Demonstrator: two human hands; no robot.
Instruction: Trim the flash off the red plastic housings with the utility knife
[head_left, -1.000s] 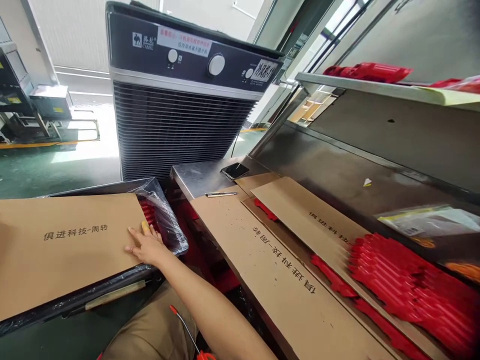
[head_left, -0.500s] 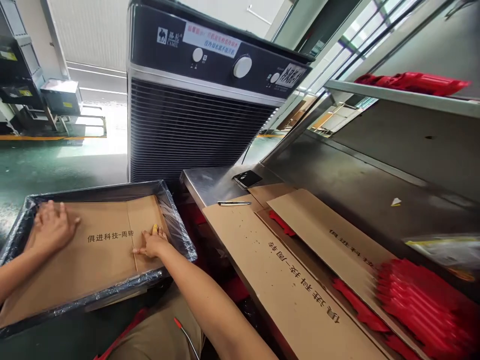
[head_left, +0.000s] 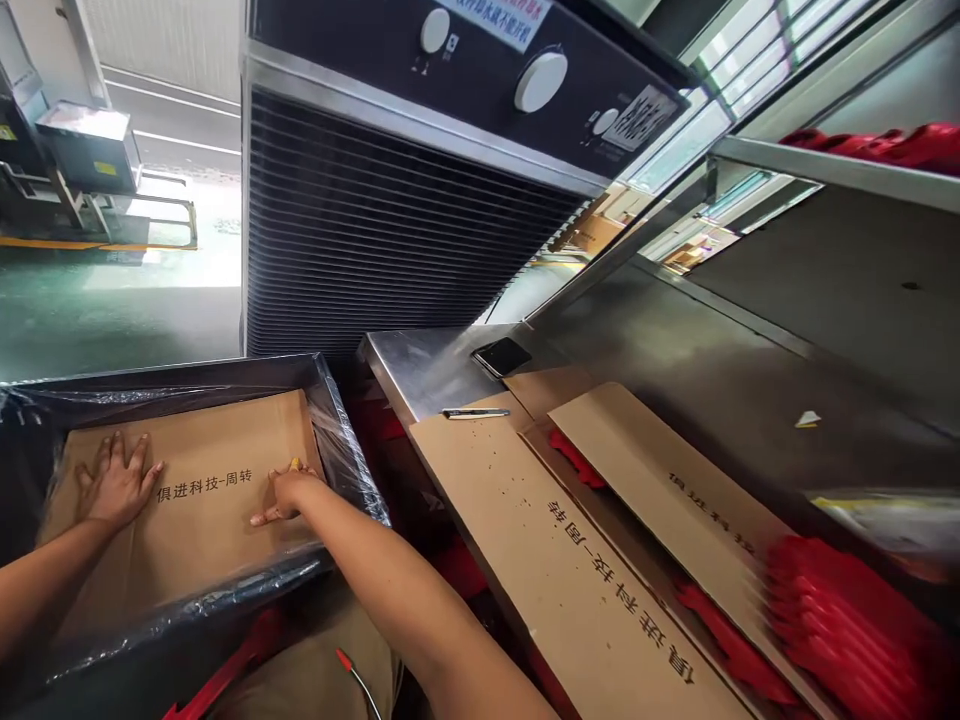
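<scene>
A brown cardboard sheet (head_left: 202,530) with printed characters lies inside a dark bin (head_left: 334,420) lined with clear plastic film. My left hand (head_left: 118,480) rests on the sheet's left part, fingers spread flat. On its right part presses my right hand (head_left: 291,492), thumb apart from the other fingers, a yellow wrap on one fingertip. Neither hand grips anything. Some of the right fingertips are hard to make out near the sheet's edge.
To the right, a metal bench (head_left: 420,370) bears an open cardboard box (head_left: 510,520), a pen (head_left: 475,413), a phone (head_left: 502,357) and stacked red parts (head_left: 847,620). A large air cooler (head_left: 390,220) stands behind the bin. A shelf (head_left: 862,170) with red pieces overhangs the bench.
The cardboard sheet sits lower in the bin, and its fold line at the right no longer shows plainly. Both hands have stayed on it, moving slightly. The camera view has tilted down.
</scene>
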